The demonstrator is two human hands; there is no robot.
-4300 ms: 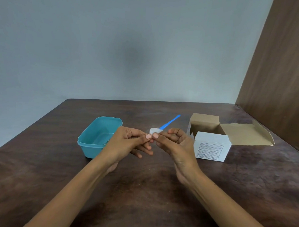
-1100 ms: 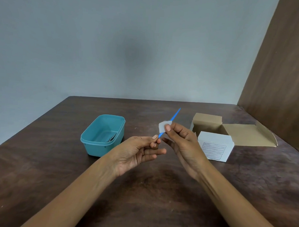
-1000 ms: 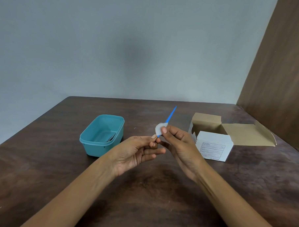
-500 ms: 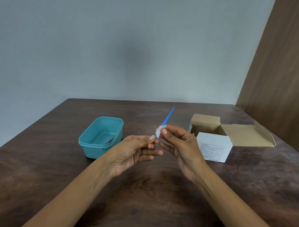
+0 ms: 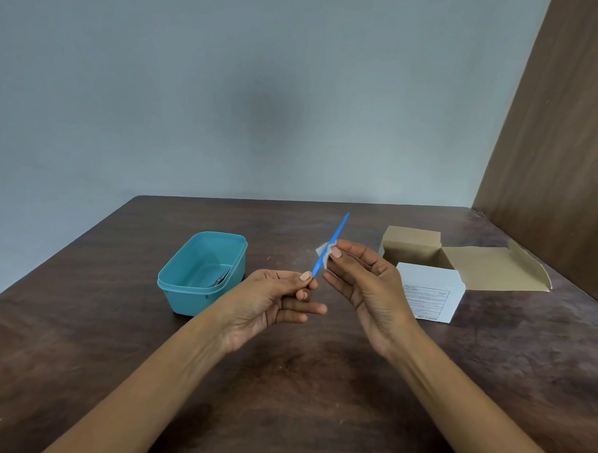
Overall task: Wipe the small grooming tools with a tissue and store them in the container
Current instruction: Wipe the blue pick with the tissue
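two bare forearms reach in from the near edge over a dark wood surface [image 5: 283, 397]. the left hand [image 5: 270, 302] sits near the middle, palm turned right, pinching the lower end of a thin blue tool [image 5: 331, 248] between thumb and forefinger; its other fingers [image 5: 301, 308] are loosely curled beneath. the tool slants up and to the right, its pointed tip toward the far side. the right hand [image 5: 367, 284], just right of the left, pinches a small white tissue [image 5: 322, 249] against the tool's middle with thumb and forefinger, the remaining fingers relaxed and half spread below. the tissue wraps partly round the shaft; how far round cannot be told.

left of the hands and a little farther stands a teal container [image 5: 185, 293], open, with a dark metal tool [image 5: 220, 279] lying inside against its right wall. to the right of the hands rests an open cardboard box [image 5: 431, 300], white outside with a printed label on its near face, brown flaps spread to the far and right sides. beyond the surface rises a pale grey wall [image 5: 228, 86], and a brown wooden panel [image 5: 562, 135] stands at the far right.
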